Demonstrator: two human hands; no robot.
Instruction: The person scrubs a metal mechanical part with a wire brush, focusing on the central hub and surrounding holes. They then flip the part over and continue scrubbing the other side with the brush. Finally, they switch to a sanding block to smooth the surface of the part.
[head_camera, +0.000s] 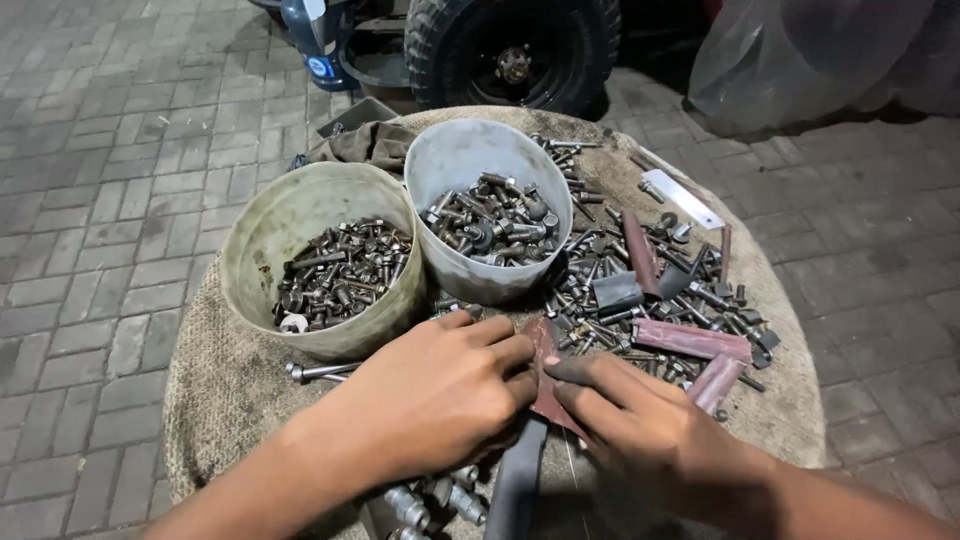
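I see two tubs (320, 262) of bolts on the counter (225, 390), loose bolts (610, 300) beside them, a tyre (512, 50) behind.

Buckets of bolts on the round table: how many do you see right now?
2. The greenish bucket stands left, just beyond the left hand; the grey bucket stands beside it, to its right. None seem hidden.

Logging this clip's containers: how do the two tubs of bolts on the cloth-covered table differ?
The left tub is dull greenish-beige; the right tub is pale grey-white. The left tub sits nearer the person's left hand, while the right tub stands further back, and the two touch side by side. The left tub's bolts look darker; the right tub's include brighter silvery pieces. Both are round, open-topped, grimy and partly filled with hardware.
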